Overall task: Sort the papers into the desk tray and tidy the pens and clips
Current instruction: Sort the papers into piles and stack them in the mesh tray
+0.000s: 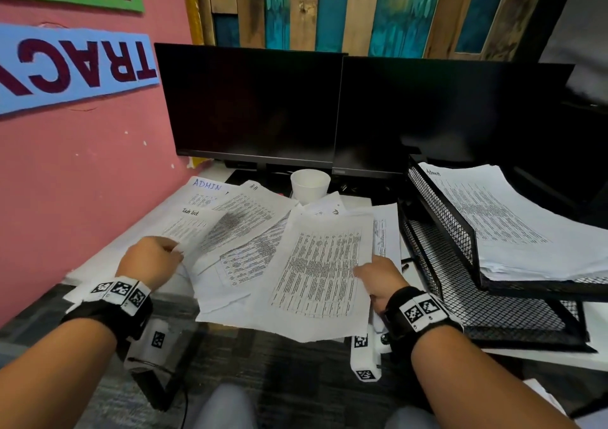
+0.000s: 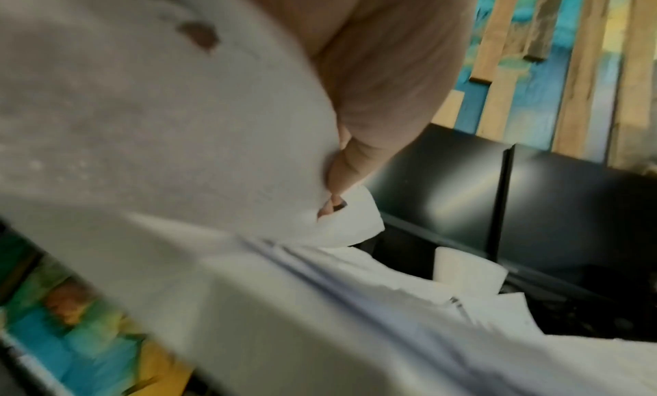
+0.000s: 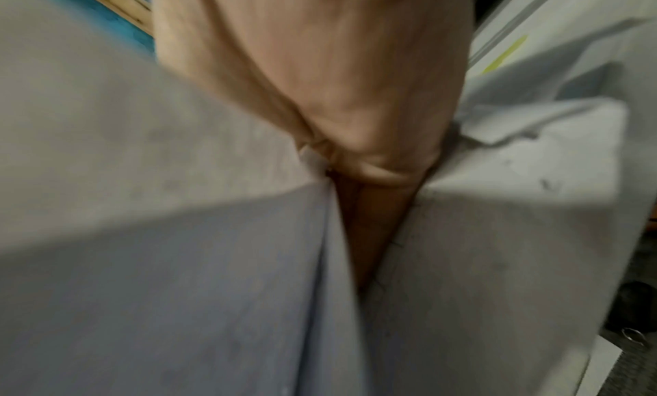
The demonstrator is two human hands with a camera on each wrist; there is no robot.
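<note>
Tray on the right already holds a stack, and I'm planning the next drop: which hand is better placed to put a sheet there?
Right. The right hand already grips a sheet beside the tray; the left hand holds papers on the far side.

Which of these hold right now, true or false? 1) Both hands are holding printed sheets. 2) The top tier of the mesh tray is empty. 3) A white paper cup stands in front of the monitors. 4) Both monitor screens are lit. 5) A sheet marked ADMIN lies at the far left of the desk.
1) True: the left hand and the right hand each grip printed sheets.
2) False: the top tier of the mesh tray holds a stack of papers.
3) True: the paper cup stands there.
4) False: both monitors are dark.
5) True: the ADMIN sheet lies there.
</note>
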